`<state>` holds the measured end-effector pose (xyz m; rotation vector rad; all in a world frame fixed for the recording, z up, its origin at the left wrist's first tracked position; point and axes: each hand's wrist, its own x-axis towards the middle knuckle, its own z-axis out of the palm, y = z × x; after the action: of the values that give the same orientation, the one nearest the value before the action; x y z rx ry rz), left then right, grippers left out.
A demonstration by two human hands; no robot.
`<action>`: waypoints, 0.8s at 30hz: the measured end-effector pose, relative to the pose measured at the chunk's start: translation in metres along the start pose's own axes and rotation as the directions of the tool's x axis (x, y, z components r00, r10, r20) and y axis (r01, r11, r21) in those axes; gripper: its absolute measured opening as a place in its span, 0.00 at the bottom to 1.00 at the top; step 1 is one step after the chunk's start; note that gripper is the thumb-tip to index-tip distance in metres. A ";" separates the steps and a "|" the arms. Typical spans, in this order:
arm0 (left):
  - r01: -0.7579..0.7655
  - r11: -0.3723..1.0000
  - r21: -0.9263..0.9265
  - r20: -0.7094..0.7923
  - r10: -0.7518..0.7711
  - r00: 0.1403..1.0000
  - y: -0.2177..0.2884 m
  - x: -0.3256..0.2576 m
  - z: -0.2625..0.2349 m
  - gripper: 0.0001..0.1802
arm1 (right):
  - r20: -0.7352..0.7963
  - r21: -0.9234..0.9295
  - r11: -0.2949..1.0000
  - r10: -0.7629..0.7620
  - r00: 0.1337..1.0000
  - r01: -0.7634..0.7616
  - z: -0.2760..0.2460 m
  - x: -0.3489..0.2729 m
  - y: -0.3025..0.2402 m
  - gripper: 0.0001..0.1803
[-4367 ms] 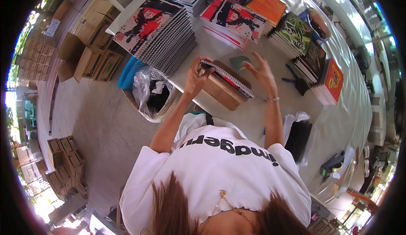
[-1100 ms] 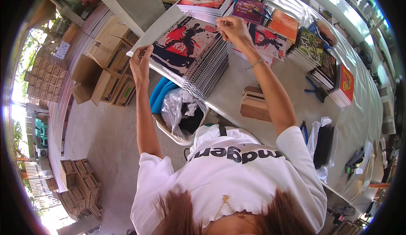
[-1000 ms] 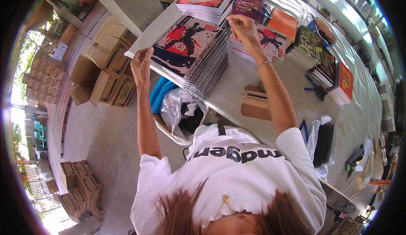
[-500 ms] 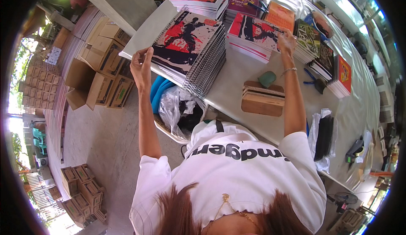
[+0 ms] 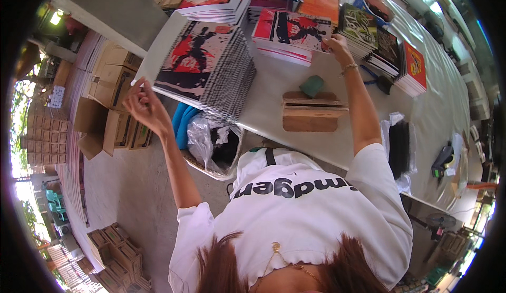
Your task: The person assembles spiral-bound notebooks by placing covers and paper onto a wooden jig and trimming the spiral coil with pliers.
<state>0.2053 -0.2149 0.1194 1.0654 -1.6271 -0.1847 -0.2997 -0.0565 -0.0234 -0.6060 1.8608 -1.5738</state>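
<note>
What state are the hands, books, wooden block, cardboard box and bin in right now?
Left hand: half open, nothing visible in it
Right hand: fingers at the corner of the flat stack
Flat stack: covers closed
Spiral-bound stack: piled, top cover closed
Wooden block: slotted, no book in it
Cardboard box: flaps open
Bin: open, holding crumpled clear plastic

Paper notebooks point(image 5: 192, 56) with metallic coils point(image 5: 232, 77), bare wooden block point(image 5: 310, 123), crinkled plastic bag point(image 5: 200, 139), matt concrete floor point(image 5: 124, 187)
</note>
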 end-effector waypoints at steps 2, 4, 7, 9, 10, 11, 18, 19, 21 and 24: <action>-0.202 0.979 0.036 -0.150 0.205 0.967 0.021 -0.007 -0.004 0.07 | -0.168 0.088 0.950 -0.282 0.945 0.299 -0.003 -0.014 -0.001 0.10; -0.233 0.969 -0.075 -0.177 0.217 0.960 0.047 -0.026 0.000 0.07 | -0.204 0.141 0.919 -0.338 0.919 0.369 -0.019 -0.037 -0.002 0.14; -0.289 0.934 -0.210 -0.133 0.265 0.955 0.082 -0.066 0.012 0.10 | -0.248 0.369 0.805 -0.396 0.884 0.464 -0.049 -0.079 0.015 0.22; -0.387 0.912 -0.135 0.028 0.394 0.919 0.104 -0.093 0.021 0.13 | -0.249 0.580 0.666 -0.403 0.880 0.469 -0.060 -0.114 0.023 0.28; -0.378 0.914 -0.150 0.037 0.387 0.921 0.112 -0.108 0.028 0.13 | -0.258 0.568 0.675 -0.397 0.881 0.471 -0.066 -0.137 0.027 0.28; -0.313 0.926 -0.211 0.184 0.352 0.918 0.117 -0.125 0.036 0.12 | -0.272 0.551 0.745 -0.264 0.925 0.375 -0.072 -0.160 0.031 0.26; 0.054 0.925 -0.375 0.499 0.152 0.853 0.135 -0.199 0.077 0.10 | -0.290 0.673 0.636 -0.241 0.926 0.377 -0.092 -0.229 0.070 0.26; 0.128 0.937 -0.325 0.570 0.086 0.817 0.128 -0.205 0.079 0.11 | -0.291 0.673 0.637 -0.239 0.926 0.376 -0.091 -0.233 0.071 0.26; 0.237 0.914 -0.329 0.605 0.011 0.797 0.125 -0.214 0.083 0.13 | -0.287 0.707 0.578 -0.292 0.912 0.408 -0.088 -0.238 0.072 0.19; 0.411 0.843 -0.346 0.655 -0.097 0.749 0.116 -0.226 0.091 0.17 | -0.322 0.680 0.585 -0.304 0.897 0.443 -0.082 -0.241 0.073 0.20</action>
<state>0.0584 -0.0235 -0.0007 0.8795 -1.8462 -1.1832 -0.1853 0.1811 -0.0474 -0.4954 1.0215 -2.5339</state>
